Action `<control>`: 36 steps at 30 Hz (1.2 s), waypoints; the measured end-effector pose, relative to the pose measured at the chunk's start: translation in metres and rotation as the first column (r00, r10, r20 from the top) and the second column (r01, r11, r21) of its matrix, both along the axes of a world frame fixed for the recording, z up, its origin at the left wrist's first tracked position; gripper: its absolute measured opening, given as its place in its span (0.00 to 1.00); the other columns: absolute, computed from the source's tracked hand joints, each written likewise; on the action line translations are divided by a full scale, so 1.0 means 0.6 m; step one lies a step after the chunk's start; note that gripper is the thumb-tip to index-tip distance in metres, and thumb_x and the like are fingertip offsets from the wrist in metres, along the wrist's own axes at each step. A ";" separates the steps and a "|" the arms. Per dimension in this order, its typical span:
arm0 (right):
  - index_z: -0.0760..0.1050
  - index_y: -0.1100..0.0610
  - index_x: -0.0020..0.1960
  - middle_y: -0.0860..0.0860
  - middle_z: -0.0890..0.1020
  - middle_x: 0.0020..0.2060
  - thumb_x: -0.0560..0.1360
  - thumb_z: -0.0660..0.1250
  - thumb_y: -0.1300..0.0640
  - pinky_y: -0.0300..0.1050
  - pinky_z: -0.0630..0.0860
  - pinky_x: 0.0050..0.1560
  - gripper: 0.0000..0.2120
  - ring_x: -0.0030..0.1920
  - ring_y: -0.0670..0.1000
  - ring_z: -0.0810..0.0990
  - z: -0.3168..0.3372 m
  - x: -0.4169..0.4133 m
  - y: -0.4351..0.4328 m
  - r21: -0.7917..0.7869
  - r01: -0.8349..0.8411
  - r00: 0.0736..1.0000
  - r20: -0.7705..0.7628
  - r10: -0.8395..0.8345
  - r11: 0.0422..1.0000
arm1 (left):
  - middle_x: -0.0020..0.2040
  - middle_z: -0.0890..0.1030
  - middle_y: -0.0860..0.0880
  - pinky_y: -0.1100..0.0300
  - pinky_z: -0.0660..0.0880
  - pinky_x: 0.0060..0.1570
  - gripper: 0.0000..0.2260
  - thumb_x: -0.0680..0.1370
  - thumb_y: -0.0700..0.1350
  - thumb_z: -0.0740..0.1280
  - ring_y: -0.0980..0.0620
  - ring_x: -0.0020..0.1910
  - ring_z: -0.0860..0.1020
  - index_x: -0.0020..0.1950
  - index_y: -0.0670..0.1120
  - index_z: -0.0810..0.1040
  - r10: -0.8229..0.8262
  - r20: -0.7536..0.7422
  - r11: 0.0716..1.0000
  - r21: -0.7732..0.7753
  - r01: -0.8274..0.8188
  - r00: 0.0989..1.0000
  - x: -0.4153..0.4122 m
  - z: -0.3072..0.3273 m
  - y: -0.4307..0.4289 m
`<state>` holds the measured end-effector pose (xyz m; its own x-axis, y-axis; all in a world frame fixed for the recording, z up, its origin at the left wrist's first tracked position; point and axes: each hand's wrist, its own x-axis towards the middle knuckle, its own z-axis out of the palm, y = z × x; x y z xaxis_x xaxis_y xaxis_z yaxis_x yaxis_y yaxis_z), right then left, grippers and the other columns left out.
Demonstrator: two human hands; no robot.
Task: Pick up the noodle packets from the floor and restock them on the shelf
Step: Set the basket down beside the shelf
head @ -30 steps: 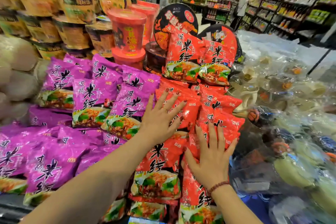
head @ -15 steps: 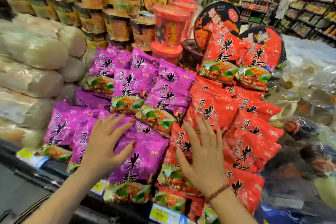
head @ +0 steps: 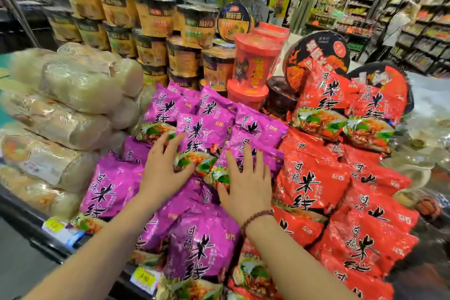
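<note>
Under the spread fingers of both hands lies the heap of purple noodle packets (head: 204,129), stacked overlapping on the shelf (head: 26,217), whose dark front edge runs below the wrists. The left hand (head: 163,168) rests flat on the pile with its fingers (head: 170,143) fanned and only slightly bent, holding nothing. Its thumb reaches toward the printed food picture on the packet between the two hands. The right hand (head: 246,185) lies just beside it, palm down, fingers straight and apart, pressing on a purple packet without gripping it. A brown bead bracelet (head: 255,218) circles that wrist. Just past the right hand's little finger begins the pile of red noodle packets (head: 314,182), touching the purple ones along a ragged seam. Two more red packets stand upright beyond the fingertips on that side. Outward from the left hand's little finger sit clear-wrapped bundles of pale noodles (head: 80,90), stacked several high. Beyond all the fingertips rise stacked yellow cup noodles (head: 151,48), red cup noodles (head: 255,63) and a black-lidded noodle bowl (head: 316,56) propped on edge. Near the left forearm a yellow price tag (head: 145,275) clings to the shelf front.
</note>
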<state>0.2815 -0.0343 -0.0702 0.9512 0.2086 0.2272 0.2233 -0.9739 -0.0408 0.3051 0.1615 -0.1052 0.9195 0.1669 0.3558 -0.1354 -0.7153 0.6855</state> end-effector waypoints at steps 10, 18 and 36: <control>0.43 0.40 0.78 0.57 0.37 0.78 0.75 0.68 0.43 0.68 0.46 0.73 0.43 0.77 0.61 0.36 0.007 0.071 0.000 -0.097 -0.067 0.970 -0.238 0.043 0.993 | 0.54 0.75 0.45 0.49 0.66 0.62 0.38 0.69 0.45 0.78 0.44 0.60 0.67 0.75 0.55 0.63 -0.213 0.094 0.974 0.096 0.204 0.973 0.128 -0.003 -0.009; 0.39 0.37 0.77 0.51 0.31 0.76 0.75 0.69 0.45 0.66 0.37 0.73 0.45 0.76 0.55 0.31 -0.005 0.085 -0.011 -0.139 -0.176 0.954 -0.268 0.134 0.975 | 0.77 0.59 0.40 0.47 0.58 0.71 0.37 0.77 0.52 0.70 0.44 0.77 0.54 0.76 0.67 0.48 -0.382 -0.123 0.876 0.268 0.401 0.916 0.175 0.006 0.033; 0.36 0.55 0.79 0.56 0.43 0.79 0.70 0.58 0.25 0.52 0.45 0.78 0.54 0.78 0.56 0.43 0.056 0.209 -0.043 -0.027 0.059 0.960 -0.274 -0.064 0.998 | 0.80 0.45 0.42 0.46 0.54 0.75 0.33 0.73 0.71 0.58 0.45 0.79 0.42 0.72 0.75 0.42 -0.333 -0.127 0.890 0.285 0.356 0.934 0.180 0.009 0.018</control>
